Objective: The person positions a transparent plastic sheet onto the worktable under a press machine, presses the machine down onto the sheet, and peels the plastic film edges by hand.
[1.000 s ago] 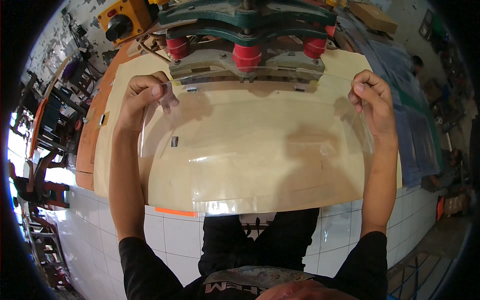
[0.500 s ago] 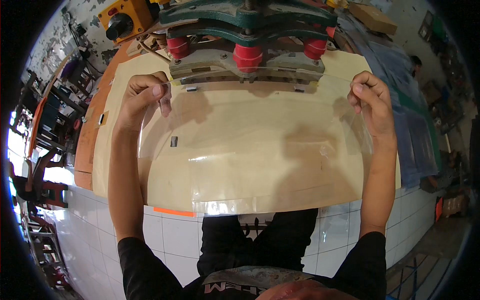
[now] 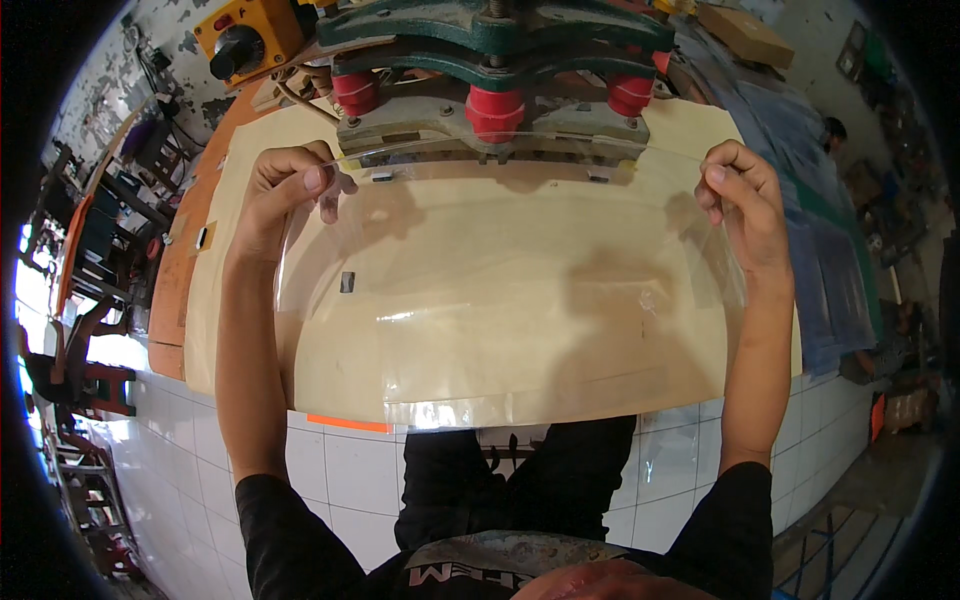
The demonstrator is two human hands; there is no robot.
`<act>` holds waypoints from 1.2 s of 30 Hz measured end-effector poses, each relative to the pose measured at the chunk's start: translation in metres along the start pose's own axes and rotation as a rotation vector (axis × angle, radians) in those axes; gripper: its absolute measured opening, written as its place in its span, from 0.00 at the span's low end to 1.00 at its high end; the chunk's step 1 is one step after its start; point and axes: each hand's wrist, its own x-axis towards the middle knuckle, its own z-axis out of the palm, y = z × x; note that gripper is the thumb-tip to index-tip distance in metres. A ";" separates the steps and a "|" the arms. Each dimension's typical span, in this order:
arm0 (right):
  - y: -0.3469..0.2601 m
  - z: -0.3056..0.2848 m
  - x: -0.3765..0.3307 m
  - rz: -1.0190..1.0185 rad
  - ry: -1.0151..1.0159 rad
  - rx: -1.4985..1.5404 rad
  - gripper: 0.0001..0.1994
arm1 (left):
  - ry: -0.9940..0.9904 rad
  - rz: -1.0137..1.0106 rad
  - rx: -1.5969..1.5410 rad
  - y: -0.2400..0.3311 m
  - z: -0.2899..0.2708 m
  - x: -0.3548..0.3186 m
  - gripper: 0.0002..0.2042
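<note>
A wide clear plastic sheet (image 3: 450,318) spans the space between my hands, its near edge hanging past the table's front. My left hand (image 3: 285,190) pinches the sheet's far left corner between thumb and fingers. At the far right corner, my right hand (image 3: 742,200) grips it in the same way. The sheet's far edge bows up in front of the press's lower metal plate (image 3: 410,135). Beneath it lies a cream board (image 3: 240,300), showing through the plastic. A small dark block (image 3: 347,282) sits on the board, right of my left forearm.
A green press frame (image 3: 500,42) with red insulators (image 3: 495,112) stands at the back. The yellow control box (image 3: 240,40) with a black knob is at its left. Stacked bluish plastic sheets (image 3: 825,290) lie on the right. At the far left are red stools (image 3: 108,388).
Almost nothing differs. Both hands keep their hold on the sheet, and its far edge has risen very slightly in the picture.
</note>
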 end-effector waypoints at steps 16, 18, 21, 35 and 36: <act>-0.002 0.004 -0.001 -0.002 0.022 -0.009 0.06 | 0.007 0.002 -0.007 0.001 0.003 0.000 0.12; -0.002 0.003 -0.001 0.001 0.023 -0.015 0.06 | 0.003 -0.001 -0.009 0.001 0.003 0.000 0.12; -0.002 0.002 -0.001 0.004 0.022 -0.020 0.06 | -0.002 -0.002 -0.014 0.000 0.001 0.000 0.12; -0.002 0.002 -0.001 0.009 0.027 -0.033 0.06 | 0.016 -0.011 -0.014 0.001 0.003 0.000 0.12; -0.002 0.001 -0.001 0.012 0.019 -0.012 0.06 | 0.015 -0.007 -0.018 0.001 0.004 0.000 0.12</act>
